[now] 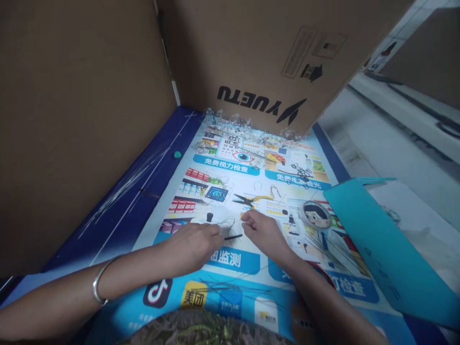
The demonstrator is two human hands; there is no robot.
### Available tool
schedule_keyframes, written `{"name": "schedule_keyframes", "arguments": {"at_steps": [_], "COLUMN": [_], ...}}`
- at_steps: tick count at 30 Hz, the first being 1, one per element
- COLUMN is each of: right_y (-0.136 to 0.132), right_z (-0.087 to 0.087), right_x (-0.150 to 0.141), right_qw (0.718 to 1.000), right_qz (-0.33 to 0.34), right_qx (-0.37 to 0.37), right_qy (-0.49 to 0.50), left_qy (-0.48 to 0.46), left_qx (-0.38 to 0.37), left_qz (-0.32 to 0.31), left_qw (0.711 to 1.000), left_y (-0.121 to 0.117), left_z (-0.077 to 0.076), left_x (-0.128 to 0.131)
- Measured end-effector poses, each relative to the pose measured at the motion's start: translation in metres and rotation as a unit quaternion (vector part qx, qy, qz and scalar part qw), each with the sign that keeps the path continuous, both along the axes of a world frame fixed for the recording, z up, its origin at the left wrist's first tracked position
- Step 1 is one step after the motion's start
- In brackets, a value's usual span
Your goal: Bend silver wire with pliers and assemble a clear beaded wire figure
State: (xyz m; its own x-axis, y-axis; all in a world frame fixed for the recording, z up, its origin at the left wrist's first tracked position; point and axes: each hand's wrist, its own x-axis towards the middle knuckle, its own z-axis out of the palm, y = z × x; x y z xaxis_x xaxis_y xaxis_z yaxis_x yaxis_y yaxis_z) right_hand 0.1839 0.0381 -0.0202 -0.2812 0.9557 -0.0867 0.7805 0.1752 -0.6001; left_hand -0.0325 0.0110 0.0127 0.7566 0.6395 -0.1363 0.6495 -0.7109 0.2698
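My left hand [200, 243], with a silver bangle on the wrist, is closed in a pinch. A thin looped wire [232, 222] rises from its fingertips. Between the hands shows a short dark strip [233, 236]; whether it is held or printed on the sheet I cannot tell. My right hand [265, 234] is pinched a little apart from the left, and whatever its fingers hold is too small to make out. Just beyond them, pliers [251, 199] with yellow handles lie with parted jaws. Bent wire pieces [275, 191] rest near the handles.
Cardboard walls [89, 120] stand left and behind. Clear beaded pieces [233, 120] line the back. Small dark rings [301, 170] lie beyond the pliers. Straight wires [125, 184] are at left, more wires [230, 286] in front. A teal box [381, 249] stands right on the printed sheet [168, 247].
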Motion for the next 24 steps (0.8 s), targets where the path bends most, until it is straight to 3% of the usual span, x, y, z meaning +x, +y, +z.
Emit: {"name": "schedule_keyframes", "arguments": {"at_steps": [7, 14, 24], "right_y": [-0.002, -0.014, -0.024], "right_z": [0.011, 0.032, 0.042], "right_x": [0.004, 0.005, 0.004], "right_qw": [0.999, 0.984, 0.951], "right_qz": [0.017, 0.141, 0.277], "right_qx": [-0.017, -0.033, -0.05], "right_qy": [-0.041, -0.1, -0.126], "left_qy": [-0.027, -0.021, -0.02], "left_qx": [-0.073, -0.035, -0.031], "left_qz": [-0.088, -0.155, -0.116], "left_qw": [0.993, 0.987, 0.993], "left_y": [-0.016, -0.032, -0.025], "left_z": [0.008, 0.001, -0.001], "left_x": [0.002, 0.008, 0.004]}}
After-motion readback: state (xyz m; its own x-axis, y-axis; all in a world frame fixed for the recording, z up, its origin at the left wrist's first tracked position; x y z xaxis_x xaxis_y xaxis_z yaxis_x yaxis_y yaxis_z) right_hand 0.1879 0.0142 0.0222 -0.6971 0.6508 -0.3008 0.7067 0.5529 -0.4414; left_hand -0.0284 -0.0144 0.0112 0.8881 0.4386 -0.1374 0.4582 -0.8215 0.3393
